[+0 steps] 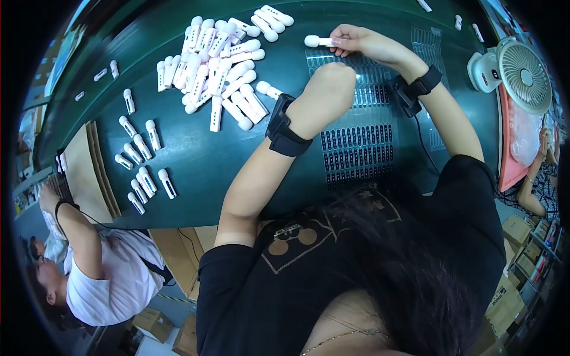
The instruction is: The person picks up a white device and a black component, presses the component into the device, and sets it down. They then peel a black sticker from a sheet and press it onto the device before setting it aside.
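My right hand is closed on a small white microphone, pinching its handle so that the round head points left. Just below it, my left hand is bent into a fist shape over a clear label sheet; its fingers curl underneath, hiding whatever they hold. Rows of dark oblong labels cover the sheet's lower part, while its upper part shows only outlines. By my left wrist lies a single white microphone. Further left spreads a heap of similar microphones.
Several microphones with dark strips lie apart on the green table. A white fan stands at the right, near a pink tray. Brown cardboard lies at the left edge, beside a co-worker in a white shirt. A black cable runs from my right wristband.
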Available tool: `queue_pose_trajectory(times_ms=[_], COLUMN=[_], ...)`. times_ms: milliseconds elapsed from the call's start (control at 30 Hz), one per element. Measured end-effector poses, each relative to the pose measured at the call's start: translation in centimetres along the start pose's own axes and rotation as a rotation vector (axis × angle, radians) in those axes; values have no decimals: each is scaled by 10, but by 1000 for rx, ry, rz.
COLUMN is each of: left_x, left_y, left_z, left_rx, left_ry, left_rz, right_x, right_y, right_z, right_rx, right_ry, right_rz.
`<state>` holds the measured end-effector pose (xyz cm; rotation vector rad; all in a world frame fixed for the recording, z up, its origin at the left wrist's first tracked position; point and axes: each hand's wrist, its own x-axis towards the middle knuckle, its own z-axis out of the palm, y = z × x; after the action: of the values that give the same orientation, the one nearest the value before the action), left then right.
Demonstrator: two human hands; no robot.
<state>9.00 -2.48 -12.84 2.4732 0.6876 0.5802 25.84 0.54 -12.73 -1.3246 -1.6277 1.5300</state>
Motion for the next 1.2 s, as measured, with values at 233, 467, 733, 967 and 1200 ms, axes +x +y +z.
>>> queue_pose_trajectory(times_ms=[233, 467, 733, 967, 1200], left_x=[6, 0, 3, 3, -1], left_y=[3, 3, 8, 7, 38], left_z=[-4, 1, -4, -1, -31], left_rx=[35, 48, -42, -44, -157], left_ry=[-43, 22, 9, 51, 16], left_rz=[-140, -137, -174, -152, -104], right_x=[8, 2, 1, 4, 7], right_y=[-6, -10, -17, -16, -13], right_z=[11, 16, 16, 15, 14], right_rx=[-103, 15, -37, -64, 32], right_ry=[24, 11, 23, 23, -21], right_rz=[30, 93, 156, 133, 134])
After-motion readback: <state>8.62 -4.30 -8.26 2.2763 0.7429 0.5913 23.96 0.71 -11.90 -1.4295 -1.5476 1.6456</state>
